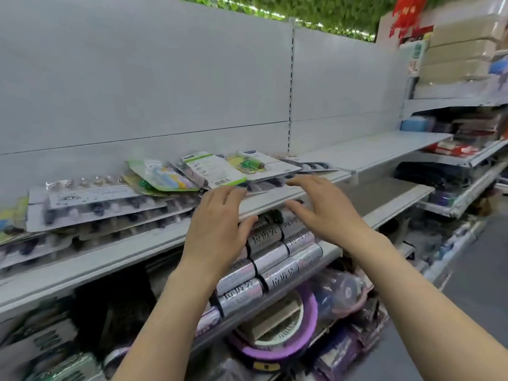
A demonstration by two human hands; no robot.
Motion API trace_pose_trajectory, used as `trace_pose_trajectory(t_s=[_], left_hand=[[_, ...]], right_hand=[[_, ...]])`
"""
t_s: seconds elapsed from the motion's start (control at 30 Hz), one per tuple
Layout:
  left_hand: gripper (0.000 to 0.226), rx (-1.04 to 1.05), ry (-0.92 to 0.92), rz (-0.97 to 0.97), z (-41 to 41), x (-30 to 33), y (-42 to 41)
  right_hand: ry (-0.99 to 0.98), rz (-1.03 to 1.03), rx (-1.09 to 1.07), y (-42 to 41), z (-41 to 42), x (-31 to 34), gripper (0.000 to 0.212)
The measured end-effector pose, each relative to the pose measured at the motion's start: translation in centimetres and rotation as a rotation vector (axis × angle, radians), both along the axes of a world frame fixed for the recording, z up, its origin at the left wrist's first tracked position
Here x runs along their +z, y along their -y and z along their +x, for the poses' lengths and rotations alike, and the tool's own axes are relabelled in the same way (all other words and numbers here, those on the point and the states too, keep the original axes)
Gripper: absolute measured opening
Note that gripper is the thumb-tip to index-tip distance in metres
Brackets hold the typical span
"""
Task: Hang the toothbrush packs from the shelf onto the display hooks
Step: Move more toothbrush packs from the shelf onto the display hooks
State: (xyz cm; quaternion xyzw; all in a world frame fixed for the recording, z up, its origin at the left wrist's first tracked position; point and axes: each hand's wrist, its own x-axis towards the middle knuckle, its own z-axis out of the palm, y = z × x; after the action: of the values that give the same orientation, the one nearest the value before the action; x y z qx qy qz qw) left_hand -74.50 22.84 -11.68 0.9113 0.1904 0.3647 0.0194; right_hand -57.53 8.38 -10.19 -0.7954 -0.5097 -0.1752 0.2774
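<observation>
On the left of the shelf (154, 244) lie long blister packs (101, 204) in a stack; toward the middle lie smaller toothbrush packs (220, 169), overlapping and tilted. No display hooks are visible here. To do this step well, I think it is better to take one top pack by its edge, so the pile does not slide. The left hand (217, 229) is spread open just below the packs and holds nothing. The right hand (321, 207) is also open, empty, near the shelf edge.
</observation>
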Motion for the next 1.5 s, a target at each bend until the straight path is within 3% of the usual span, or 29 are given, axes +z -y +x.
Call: trace_pose_trajectory(t_s=[0.2, 0.53, 0.7, 0.9, 1.07, 1.3, 1.5], left_hand=[[0.048, 0.232, 0.101, -0.027, 9.2, 1.5, -1.0], [0.059, 0.602, -0.018, -0.060, 19.2, 0.6, -2.7], [0.074, 0.637, -0.018, -0.044, 19.3, 0.0, -3.4], [0.062, 0.644, 0.030, -0.001, 19.3, -0.5, -3.6], [0.065, 0.622, 0.069, -0.031, 18.9, -0.1, -3.7], [0.078, 0.808, 0.128, -0.013, 16.3, 0.6, -5.2], [0.076, 0.836, 0.110, -0.056, 16.1, 0.4, -5.2]], right_hand=[[-0.020, -0.024, 0.224, -5.4, 12.4, 2.1, 0.044], [-0.098, -0.154, 0.337, -13.3, 22.6, 2.9, 0.060], [-0.140, -0.253, 0.349, -15.3, 23.3, 2.4, 0.067], [-0.251, -0.302, 0.455, -17.3, 20.9, 3.2, 0.068], [-0.251, -0.370, 0.389, -18.7, 18.3, 3.4, 0.078], [-0.453, -0.287, 0.495, -19.5, 17.4, 3.6, 0.089], [-0.374, -0.316, 0.427, -20.1, 16.7, 3.5, 0.093]])
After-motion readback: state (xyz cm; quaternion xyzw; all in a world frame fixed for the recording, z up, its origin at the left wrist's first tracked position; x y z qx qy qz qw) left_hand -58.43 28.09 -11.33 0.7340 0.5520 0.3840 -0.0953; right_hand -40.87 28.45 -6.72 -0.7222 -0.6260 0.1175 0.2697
